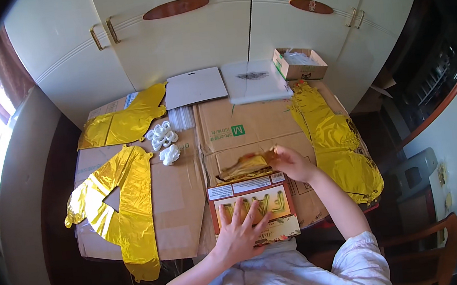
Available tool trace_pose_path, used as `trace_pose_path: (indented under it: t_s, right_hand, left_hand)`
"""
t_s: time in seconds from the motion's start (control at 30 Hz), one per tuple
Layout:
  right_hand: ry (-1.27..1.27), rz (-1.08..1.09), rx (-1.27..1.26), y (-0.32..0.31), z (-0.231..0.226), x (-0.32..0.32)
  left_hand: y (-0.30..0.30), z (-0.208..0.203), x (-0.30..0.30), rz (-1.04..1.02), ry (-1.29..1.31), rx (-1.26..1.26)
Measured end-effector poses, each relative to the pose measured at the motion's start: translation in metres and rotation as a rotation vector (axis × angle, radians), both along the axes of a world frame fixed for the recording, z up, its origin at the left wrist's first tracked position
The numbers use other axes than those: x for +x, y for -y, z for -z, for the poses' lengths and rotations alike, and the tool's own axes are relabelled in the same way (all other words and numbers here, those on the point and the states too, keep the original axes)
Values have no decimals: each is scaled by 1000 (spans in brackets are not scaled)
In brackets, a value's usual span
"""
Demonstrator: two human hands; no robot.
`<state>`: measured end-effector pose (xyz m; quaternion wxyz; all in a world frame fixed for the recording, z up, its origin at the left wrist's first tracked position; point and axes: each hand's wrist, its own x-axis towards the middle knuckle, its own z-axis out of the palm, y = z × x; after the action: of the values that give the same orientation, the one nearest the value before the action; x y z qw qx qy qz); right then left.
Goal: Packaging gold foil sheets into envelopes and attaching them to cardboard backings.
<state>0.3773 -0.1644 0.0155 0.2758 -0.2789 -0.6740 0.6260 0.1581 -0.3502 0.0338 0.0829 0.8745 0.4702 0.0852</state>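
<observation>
A flat package [285, 229] with gold balloon letters printed on its front stands near the table's front edge, by my body. My left hand [237, 232] lies on its front, fingers spread and holding nothing. At the package's top edge, my right hand [293, 164] pinches the end of a folded gold foil piece [246, 166]. This piece spans the upper edge; I cannot tell how much of it is inside. Flat gold foil balloons lie on both sides: an A-shaped one [136, 208] at left, another [120, 123] behind it, and crinkled foil [338, 156] at right.
Flattened cardboard [262, 123] covers the table. White ribbon rolls [161, 135], a separate white bundle [170, 155] and clear straws [181, 118] lie left of centre. Farther back are a grey-white card [195, 86], a clear plastic bag [253, 87] and a small open carton [303, 72]. Cabinets [184, 41] stand behind.
</observation>
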Motion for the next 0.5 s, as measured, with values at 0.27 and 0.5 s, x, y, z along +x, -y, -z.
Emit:
trace_pose_path:
  t_s: [0.27,0.5]
  right_hand:
    - [148,-89,433,60,-8,4]
    - [246,-92,725,70,-2,4]
  left_hand:
    - [0,-4,0,-15,-50,-111]
    - [0,9,-4,27,28,-28]
